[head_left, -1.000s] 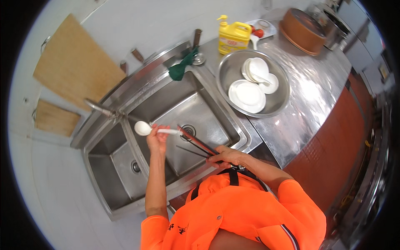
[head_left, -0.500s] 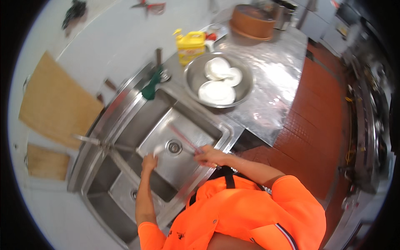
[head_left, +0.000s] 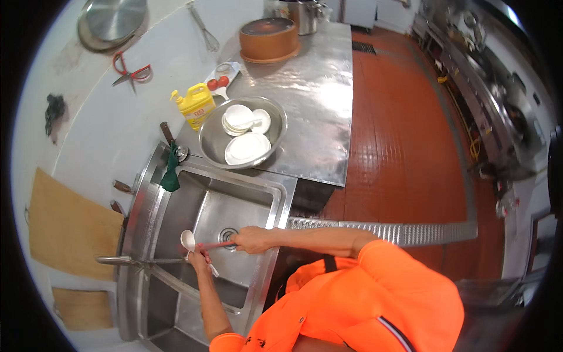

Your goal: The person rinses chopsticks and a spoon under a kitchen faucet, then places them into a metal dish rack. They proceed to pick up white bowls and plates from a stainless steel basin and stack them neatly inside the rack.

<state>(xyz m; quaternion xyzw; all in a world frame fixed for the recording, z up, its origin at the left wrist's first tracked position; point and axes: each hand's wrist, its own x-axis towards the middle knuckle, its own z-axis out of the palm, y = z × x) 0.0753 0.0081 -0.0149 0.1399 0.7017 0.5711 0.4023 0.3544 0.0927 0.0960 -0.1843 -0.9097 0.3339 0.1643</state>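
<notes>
Over the right-hand basin of a steel double sink [head_left: 258, 293], my left hand [head_left: 200, 259] is closed round a white spoon [head_left: 187, 239]. Its bowl shows above the fingers and the handle end below them. My right hand [head_left: 253, 239] grips a thin reddish stick [head_left: 218, 245] that reaches across to the spoon and my left fingers. Whether the stick touches the spoon, and what its far end looks like, I cannot tell. Beneath both hands lies the drain [head_left: 228, 236]. A steel faucet [head_left: 120, 260] stands beside my left hand.
Beyond the sink, a steel bowl [head_left: 208, 144] of white dishes [head_left: 247, 148] sits on the metal counter [head_left: 316, 138]. Near it are a yellow pump jug [head_left: 195, 107] and a brown round container [head_left: 268, 42]. Green cloth [head_left: 170, 175] hangs at the sink corner. Red tile floor [head_left: 399, 146] lies right.
The view has shifted. My right hand has brought the reddish stick over to my left hand, and the two hands are closer together. The spoon in my left hand now shows clearly.
</notes>
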